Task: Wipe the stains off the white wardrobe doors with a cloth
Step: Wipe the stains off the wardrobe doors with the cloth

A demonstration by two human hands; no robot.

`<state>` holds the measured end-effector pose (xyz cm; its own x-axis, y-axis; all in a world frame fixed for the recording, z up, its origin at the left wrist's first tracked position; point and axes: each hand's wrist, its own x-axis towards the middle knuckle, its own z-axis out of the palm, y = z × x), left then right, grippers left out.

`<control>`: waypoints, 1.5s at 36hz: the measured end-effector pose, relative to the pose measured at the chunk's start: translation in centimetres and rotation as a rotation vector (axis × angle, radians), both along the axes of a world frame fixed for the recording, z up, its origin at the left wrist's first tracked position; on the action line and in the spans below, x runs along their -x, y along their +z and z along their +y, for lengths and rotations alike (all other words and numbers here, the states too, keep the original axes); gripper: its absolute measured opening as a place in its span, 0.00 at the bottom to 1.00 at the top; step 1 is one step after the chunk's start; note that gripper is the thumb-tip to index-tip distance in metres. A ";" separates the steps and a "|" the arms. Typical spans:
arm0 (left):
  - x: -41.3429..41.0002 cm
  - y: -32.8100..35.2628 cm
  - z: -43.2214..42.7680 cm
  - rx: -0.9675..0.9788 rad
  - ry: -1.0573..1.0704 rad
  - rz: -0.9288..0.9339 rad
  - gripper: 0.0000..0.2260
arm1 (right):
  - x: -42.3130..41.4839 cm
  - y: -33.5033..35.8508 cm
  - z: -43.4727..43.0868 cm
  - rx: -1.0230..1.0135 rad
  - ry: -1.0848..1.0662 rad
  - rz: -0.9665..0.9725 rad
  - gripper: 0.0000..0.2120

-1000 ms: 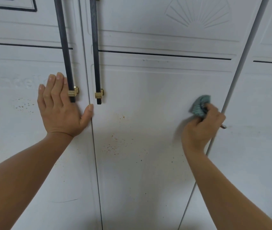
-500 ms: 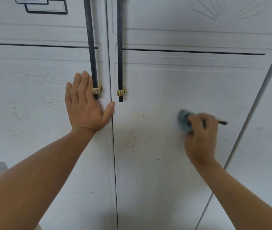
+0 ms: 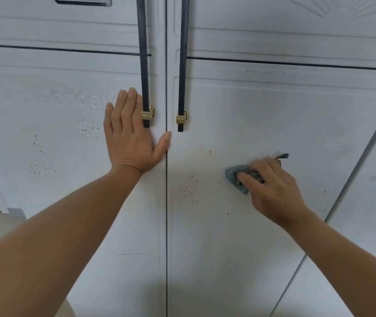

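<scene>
Two white wardrobe doors meet at a dark seam in the middle. My right hand [image 3: 274,186] grips a bunched grey-green cloth [image 3: 234,177] and presses it against the right door [image 3: 262,106], just right of a patch of small orange-brown specks [image 3: 192,188]. My left hand [image 3: 132,131] lies flat with straight fingers on the left door [image 3: 45,110], its thumb at the seam. More brown specks [image 3: 87,130] dot the left door beside that hand.
Two long dark handles with gold end caps, the left handle [image 3: 143,65] and the right handle [image 3: 182,65], hang either side of the seam above my hands. A third door [image 3: 370,202] adjoins at the right. A bit of floor shows at lower left.
My right hand has carried the cloth down and to the left across the right door, toward the specks. My left hand stays pressed on the left door.
</scene>
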<state>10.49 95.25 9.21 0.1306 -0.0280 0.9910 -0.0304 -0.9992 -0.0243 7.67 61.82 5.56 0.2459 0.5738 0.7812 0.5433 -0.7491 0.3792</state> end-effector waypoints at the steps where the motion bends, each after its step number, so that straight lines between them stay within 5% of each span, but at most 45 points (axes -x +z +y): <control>1: 0.0 0.0 0.0 0.001 0.000 0.003 0.40 | 0.2 0.1 0.0 -0.018 0.001 0.004 0.11; 8: 0.0 0.0 0.1 0.003 -0.005 0.009 0.40 | 0.2 3.7 2.3 -0.607 -0.015 -0.034 0.14; 12: 0.0 0.0 0.1 0.000 0.000 -0.006 0.39 | 0.5 0.5 3.8 -0.346 -0.007 0.103 0.09; 16: -0.1 0.0 0.1 -0.004 -0.005 -0.018 0.39 | 0.2 -1.2 2.9 0.037 0.080 -0.021 0.10; 24: 0.1 0.0 0.0 -0.003 -0.001 -0.010 0.39 | 0.2 3.9 4.3 -0.480 0.006 -0.091 0.13; 32: 0.0 -0.1 0.1 -0.006 0.006 -0.020 0.39 | 0.1 -0.4 4.6 -0.030 0.084 -0.034 0.09; 41: 0.0 0.0 0.1 -0.002 0.001 -0.016 0.39 | 0.2 1.8 5.6 -0.458 0.032 -0.003 0.14; 46: -0.1 -0.1 0.1 -0.005 -0.002 -0.026 0.39 | -0.3 0.3 4.7 -0.039 0.131 -0.108 0.08; 51: 0.0 0.0 0.1 0.002 -0.006 -0.020 0.39 | -0.6 3.2 5.5 -0.549 0.017 -0.161 0.17; 54: 0.0 0.0 0.0 0.001 -0.006 -0.017 0.39 | -0.4 3.1 7.0 -0.547 0.032 -0.143 0.17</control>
